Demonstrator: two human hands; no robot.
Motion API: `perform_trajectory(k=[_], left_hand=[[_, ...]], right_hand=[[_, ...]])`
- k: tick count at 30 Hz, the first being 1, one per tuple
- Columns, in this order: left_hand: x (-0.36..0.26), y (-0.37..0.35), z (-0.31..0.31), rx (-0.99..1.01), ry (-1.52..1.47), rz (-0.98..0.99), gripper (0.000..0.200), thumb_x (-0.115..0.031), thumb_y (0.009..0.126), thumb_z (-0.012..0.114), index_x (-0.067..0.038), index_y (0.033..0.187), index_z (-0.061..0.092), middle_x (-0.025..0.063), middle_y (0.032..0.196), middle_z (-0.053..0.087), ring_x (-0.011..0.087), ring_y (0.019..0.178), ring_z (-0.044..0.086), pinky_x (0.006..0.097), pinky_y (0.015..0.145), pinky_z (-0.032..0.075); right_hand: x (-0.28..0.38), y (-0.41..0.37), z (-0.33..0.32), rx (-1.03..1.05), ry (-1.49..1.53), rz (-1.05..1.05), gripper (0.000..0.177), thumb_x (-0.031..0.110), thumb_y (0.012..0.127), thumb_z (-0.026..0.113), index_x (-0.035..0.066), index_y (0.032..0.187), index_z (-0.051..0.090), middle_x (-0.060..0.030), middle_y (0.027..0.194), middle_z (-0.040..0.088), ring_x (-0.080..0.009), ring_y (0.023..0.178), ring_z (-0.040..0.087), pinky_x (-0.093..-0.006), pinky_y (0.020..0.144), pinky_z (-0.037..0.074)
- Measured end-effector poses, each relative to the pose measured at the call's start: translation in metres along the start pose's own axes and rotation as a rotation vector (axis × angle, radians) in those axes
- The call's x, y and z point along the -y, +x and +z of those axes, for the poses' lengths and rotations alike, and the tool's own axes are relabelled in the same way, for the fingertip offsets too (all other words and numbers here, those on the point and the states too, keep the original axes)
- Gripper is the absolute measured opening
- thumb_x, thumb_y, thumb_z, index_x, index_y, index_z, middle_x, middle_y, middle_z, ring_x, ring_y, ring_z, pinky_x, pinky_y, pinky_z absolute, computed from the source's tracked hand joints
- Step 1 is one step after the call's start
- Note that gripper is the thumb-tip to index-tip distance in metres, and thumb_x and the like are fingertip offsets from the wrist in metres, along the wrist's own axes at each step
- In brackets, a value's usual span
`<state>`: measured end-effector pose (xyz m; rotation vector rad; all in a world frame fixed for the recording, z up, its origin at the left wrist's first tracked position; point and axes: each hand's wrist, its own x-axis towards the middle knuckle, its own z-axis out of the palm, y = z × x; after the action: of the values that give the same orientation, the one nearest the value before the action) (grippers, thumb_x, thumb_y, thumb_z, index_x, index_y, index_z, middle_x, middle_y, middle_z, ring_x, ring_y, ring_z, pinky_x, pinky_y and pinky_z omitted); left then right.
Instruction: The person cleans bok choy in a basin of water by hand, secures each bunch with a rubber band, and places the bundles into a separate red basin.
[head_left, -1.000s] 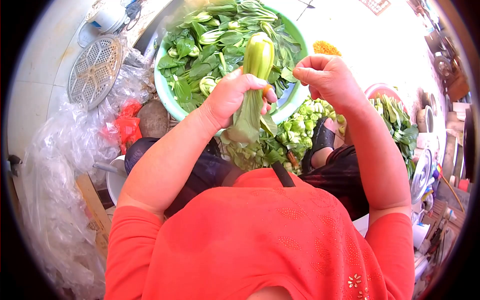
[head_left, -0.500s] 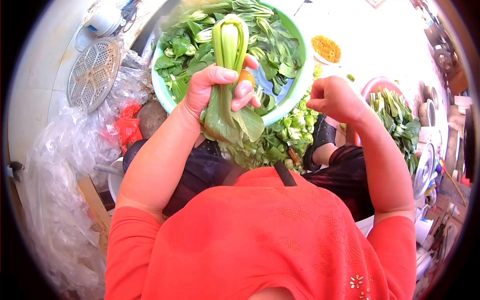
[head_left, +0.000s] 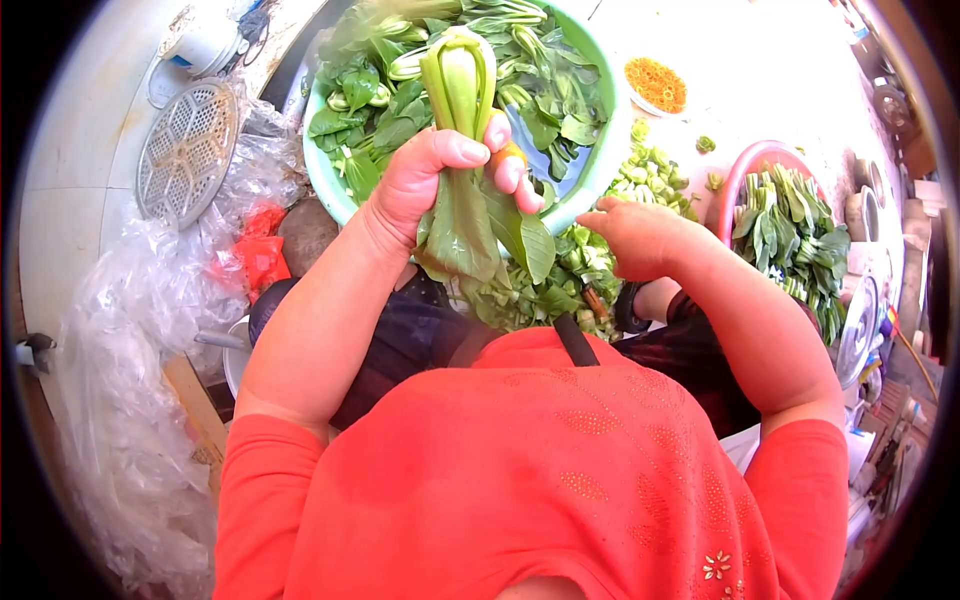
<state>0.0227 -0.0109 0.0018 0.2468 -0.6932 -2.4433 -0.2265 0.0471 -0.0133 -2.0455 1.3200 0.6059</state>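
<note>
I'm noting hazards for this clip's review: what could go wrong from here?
If the left hand's grip slips, the leafy green might drop onto the loose pile outside the green tub. The greens hanging past the pink basin's rim could slide out if knocked.

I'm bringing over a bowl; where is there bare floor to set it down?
The bright floor beyond the pink basin, right of the orange shreds, looks bare. Crowded: between the pink and green basins, where cut greens lie near the right hand.
</note>
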Motion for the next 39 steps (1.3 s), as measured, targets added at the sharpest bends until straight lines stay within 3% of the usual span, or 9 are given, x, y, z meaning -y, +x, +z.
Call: perform_trajectory(k=[3,5,8,12,19,25,27,32,39], left_hand=[[0.000,0.001,0.001,0.004,-0.002,-0.011,0.014,-0.014,0.080,0.054,-0.009,0.093,0.052,0.0152,0.090,0.064,0.0364,0.089,0.065,0.0507,0.092,0.047],[0.000,0.002,0.003,-0.079,0.129,0.014,0.016,-0.014,0.079,0.055,-0.008,0.094,0.052,0.0180,0.097,0.063,0.0365,0.089,0.064,0.0502,0.092,0.048],[0.004,0.001,0.006,-0.134,0.153,0.027,0.020,-0.016,0.078,0.056,-0.007,0.096,0.053,0.0208,0.110,0.061,0.0372,0.095,0.063,0.0489,0.091,0.048],[0.007,0.001,0.012,-0.197,0.142,0.032,0.024,-0.014,0.076,0.058,-0.005,0.097,0.057,0.0155,0.106,0.062,0.0320,0.101,0.062,0.0470,0.091,0.048],[0.012,-0.001,0.012,-0.276,0.251,0.046,0.030,-0.012,0.073,0.060,-0.005,0.103,0.060,0.0074,0.107,0.060,0.0181,0.093,0.059,0.0311,0.089,0.046],[0.007,-0.002,0.012,-0.348,0.284,0.089,0.037,-0.014,0.073,0.058,-0.004,0.109,0.058,0.0090,0.109,0.061,0.0193,0.099,0.060,0.0324,0.087,0.047],[0.005,-0.002,0.012,-0.335,0.294,0.093,0.039,-0.013,0.073,0.057,-0.003,0.111,0.057,0.0106,0.110,0.061,0.0214,0.102,0.060,0.0323,0.086,0.048],[0.003,0.000,0.006,-0.306,0.231,0.160,0.041,-0.013,0.073,0.055,-0.002,0.113,0.054,0.0133,0.110,0.061,0.0277,0.104,0.062,0.0368,0.088,0.047],[-0.009,-0.001,-0.006,-0.402,0.229,0.258,0.039,-0.011,0.075,0.052,-0.001,0.113,0.056,0.0203,0.117,0.059,0.0367,0.109,0.058,0.0431,0.092,0.049]], right_hand=[[0.007,0.000,-0.024,-0.264,0.114,-0.064,0.040,0.005,0.075,0.065,0.006,0.115,0.063,-0.0155,0.108,0.064,-0.0261,0.097,0.063,-0.0355,0.083,0.050],[0.017,-0.002,-0.038,-0.551,0.635,-0.117,0.023,0.013,0.077,0.066,0.005,0.099,0.067,-0.0101,0.093,0.067,-0.0236,0.079,0.066,-0.0370,0.073,0.052],[0.031,-0.010,-0.049,-0.784,0.861,-0.238,0.017,0.014,0.079,0.066,0.004,0.093,0.066,-0.0065,0.084,0.065,-0.0160,0.065,0.061,-0.0301,0.063,0.050],[0.045,-0.009,-0.047,-0.926,0.894,-0.421,0.013,0.011,0.078,0.068,0.005,0.089,0.067,-0.0044,0.073,0.058,-0.0128,0.058,0.055,-0.0269,0.056,0.046],[0.058,-0.002,-0.040,-0.693,0.906,-0.351,0.013,0.021,0.077,0.067,0.008,0.082,0.069,-0.0051,0.066,0.060,-0.0157,0.059,0.058,-0.0311,0.059,0.048],[0.050,0.000,-0.044,-0.618,1.048,-0.373,0.012,0.015,0.082,0.066,0.002,0.080,0.066,0.0005,0.070,0.063,-0.0055,0.063,0.055,-0.0253,0.059,0.047],[0.048,0.001,-0.044,-0.551,1.320,-0.427,0.013,0.015,0.084,0.066,0.002,0.083,0.066,0.0016,0.071,0.062,-0.0043,0.065,0.054,-0.0234,0.060,0.046],[0.043,-0.017,-0.059,-0.645,1.082,-0.258,0.013,0.014,0.085,0.067,0.002,0.084,0.065,0.0031,0.072,0.060,-0.0026,0.064,0.052,-0.0211,0.058,0.044],[0.020,-0.035,-0.059,-0.517,1.155,-0.382,0.009,0.012,0.085,0.066,0.004,0.086,0.064,0.0054,0.069,0.056,0.0002,0.059,0.047,-0.0166,0.051,0.037]])
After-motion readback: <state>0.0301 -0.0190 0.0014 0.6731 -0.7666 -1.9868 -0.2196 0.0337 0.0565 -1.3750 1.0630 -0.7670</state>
